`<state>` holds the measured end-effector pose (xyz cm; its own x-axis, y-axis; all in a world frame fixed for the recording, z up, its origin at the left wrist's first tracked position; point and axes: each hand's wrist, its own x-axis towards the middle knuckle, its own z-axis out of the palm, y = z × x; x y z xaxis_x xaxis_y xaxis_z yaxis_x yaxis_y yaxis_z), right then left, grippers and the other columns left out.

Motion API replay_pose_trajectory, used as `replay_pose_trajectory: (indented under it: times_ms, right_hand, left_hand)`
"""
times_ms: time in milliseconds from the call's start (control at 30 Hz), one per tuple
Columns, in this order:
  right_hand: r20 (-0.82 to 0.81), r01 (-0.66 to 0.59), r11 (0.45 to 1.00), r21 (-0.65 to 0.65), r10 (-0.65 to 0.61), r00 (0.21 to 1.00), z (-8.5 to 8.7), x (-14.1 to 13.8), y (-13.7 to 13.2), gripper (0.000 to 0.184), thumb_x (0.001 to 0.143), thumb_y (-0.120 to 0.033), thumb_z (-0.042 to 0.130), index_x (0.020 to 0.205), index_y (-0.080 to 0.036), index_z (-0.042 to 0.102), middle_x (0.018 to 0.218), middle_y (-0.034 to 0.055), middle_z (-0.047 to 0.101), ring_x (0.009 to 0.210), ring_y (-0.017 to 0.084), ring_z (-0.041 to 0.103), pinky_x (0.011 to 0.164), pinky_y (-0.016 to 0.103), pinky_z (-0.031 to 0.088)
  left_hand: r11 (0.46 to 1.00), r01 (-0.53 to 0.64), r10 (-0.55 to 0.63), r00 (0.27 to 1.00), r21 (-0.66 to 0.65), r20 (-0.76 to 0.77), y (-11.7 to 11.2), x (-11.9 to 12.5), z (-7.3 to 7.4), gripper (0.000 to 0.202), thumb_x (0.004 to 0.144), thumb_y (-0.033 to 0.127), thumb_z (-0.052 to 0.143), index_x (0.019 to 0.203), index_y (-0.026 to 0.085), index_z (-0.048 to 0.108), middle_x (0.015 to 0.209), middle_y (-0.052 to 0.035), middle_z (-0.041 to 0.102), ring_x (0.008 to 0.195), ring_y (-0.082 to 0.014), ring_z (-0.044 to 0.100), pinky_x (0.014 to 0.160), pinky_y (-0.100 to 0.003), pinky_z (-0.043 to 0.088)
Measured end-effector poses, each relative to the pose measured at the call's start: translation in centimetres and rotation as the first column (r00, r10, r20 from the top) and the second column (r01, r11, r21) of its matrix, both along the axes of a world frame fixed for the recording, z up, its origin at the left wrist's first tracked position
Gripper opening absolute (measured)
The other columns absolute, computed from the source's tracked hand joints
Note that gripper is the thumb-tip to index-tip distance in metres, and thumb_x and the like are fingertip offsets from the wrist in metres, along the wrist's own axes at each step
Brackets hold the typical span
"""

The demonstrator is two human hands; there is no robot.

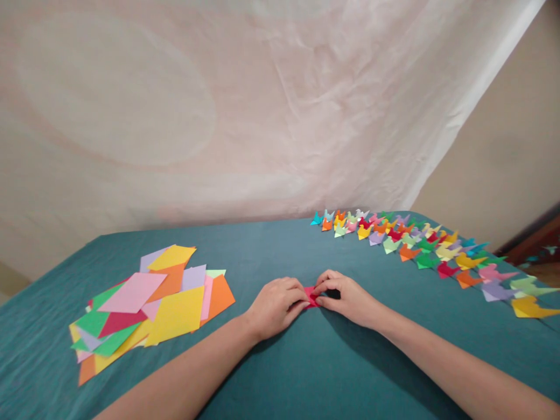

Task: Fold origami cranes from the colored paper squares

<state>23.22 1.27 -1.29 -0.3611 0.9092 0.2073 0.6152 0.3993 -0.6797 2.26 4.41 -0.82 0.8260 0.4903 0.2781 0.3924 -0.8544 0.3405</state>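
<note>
A small piece of folded red paper (312,297) lies between my two hands at the middle of the table. My left hand (280,304) has its fingers closed on the paper's left edge, palm down. From the other side, my right hand (341,296) pinches the paper with thumb and forefinger. Fingertips cover much of the paper, so its exact fold is hidden.
A loose pile of coloured paper squares (175,318) spreads over the left of the green tablecloth (271,373). Rows of small folded paper birds (409,252) stand along the right and back right. Behind the table hangs a pale cloth (245,116).
</note>
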Motion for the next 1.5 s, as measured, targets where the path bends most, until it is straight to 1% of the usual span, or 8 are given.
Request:
replay_pose_trajectory:
  times_ms: [133,333,667,833,1033,1167,1333,1500]
  right_hand:
    - [-0.028,-0.048,0.998,-0.051,0.047,0.999,0.3,0.3,0.3,0.012,0.078,-0.015,0.061,0.085,-0.020,0.070,0.089,0.0015,0.060,0.087,0.014,0.057,0.083,0.028,0.042]
    - [-0.053,-0.108,0.988,-0.107,0.103,0.993,0.1,0.7,0.9,0.014,0.077,-0.018,0.062,0.088,-0.020,0.070,0.090,0.0028,0.058,0.085,0.015,0.056,0.080,0.028,0.043]
    - [-0.066,-0.139,0.984,-0.113,0.132,0.989,-0.2,1.0,1.2,0.016,0.076,-0.015,0.061,0.088,-0.020,0.070,0.090,0.0028,0.057,0.085,0.015,0.055,0.080,0.028,0.043]
    - [-0.046,-0.146,0.985,-0.092,0.142,0.989,-0.2,1.1,1.2,0.017,0.076,-0.014,0.062,0.089,-0.021,0.070,0.091,0.0029,0.057,0.086,0.015,0.055,0.081,0.029,0.042]
    - [0.003,-0.180,0.981,-0.068,0.180,0.984,0.1,1.3,1.0,0.018,0.081,-0.017,0.058,0.093,-0.022,0.070,0.094,0.0038,0.057,0.088,0.015,0.054,0.082,0.029,0.042]
    - [0.094,-0.265,0.964,-0.027,0.267,0.959,0.7,2.0,0.6,0.023,0.085,-0.019,0.053,0.102,-0.025,0.067,0.102,0.0053,0.056,0.095,0.016,0.053,0.087,0.031,0.040]
    - [0.215,-0.367,0.930,0.031,0.353,0.911,1.6,2.5,-0.1,0.033,0.084,-0.013,0.050,0.112,-0.026,0.062,0.117,0.0063,0.055,0.107,0.019,0.047,0.094,0.036,0.036]
    - [0.238,-0.426,0.901,0.080,0.398,0.886,1.9,2.5,-0.4,0.041,0.080,-0.008,0.049,0.118,-0.023,0.058,0.117,0.0062,0.059,0.105,0.019,0.048,0.095,0.038,0.036]
  left_hand:
    - [0.999,-0.028,0.030,0.999,-0.045,0.042,0.0,0.3,-0.2,0.018,0.090,0.023,0.045,0.091,0.019,0.062,0.093,-0.0030,0.059,0.088,-0.0149,0.053,0.080,-0.026,0.041]
    - [0.987,-0.098,0.110,0.989,-0.128,0.098,-0.2,0.6,-0.3,0.015,0.088,0.021,0.046,0.081,0.017,0.059,0.087,-0.0042,0.058,0.084,-0.0159,0.053,0.077,-0.027,0.042]
    - [0.975,-0.139,0.160,0.980,-0.172,0.115,-0.3,1.1,-0.3,0.012,0.086,0.018,0.047,0.079,0.017,0.057,0.085,-0.0037,0.055,0.083,-0.0161,0.052,0.076,-0.028,0.042]
    - [0.971,-0.134,0.163,0.977,-0.200,0.140,-0.2,1.1,-0.5,0.012,0.085,0.016,0.047,0.080,0.017,0.057,0.089,-0.0038,0.054,0.084,-0.0152,0.052,0.077,-0.027,0.042]
    - [0.967,-0.155,0.181,0.977,-0.203,0.116,-0.1,1.2,-0.5,0.011,0.085,0.018,0.047,0.078,0.016,0.056,0.082,-0.0032,0.054,0.079,-0.0154,0.051,0.073,-0.026,0.041]
    - [0.963,-0.177,0.201,0.974,-0.202,0.104,0.0,1.3,-0.6,0.012,0.085,0.019,0.048,0.077,0.016,0.055,0.081,-0.0030,0.054,0.077,-0.0154,0.051,0.071,-0.026,0.041]
    - [0.963,-0.181,0.205,0.973,-0.201,0.107,0.0,1.4,-0.8,0.012,0.085,0.018,0.048,0.077,0.017,0.056,0.081,-0.0031,0.055,0.078,-0.0155,0.052,0.071,-0.026,0.040]
    - [0.961,-0.173,0.202,0.972,-0.216,0.118,0.0,1.5,-0.6,0.013,0.086,0.018,0.047,0.076,0.016,0.056,0.081,-0.0034,0.055,0.078,-0.0154,0.052,0.072,-0.026,0.040]
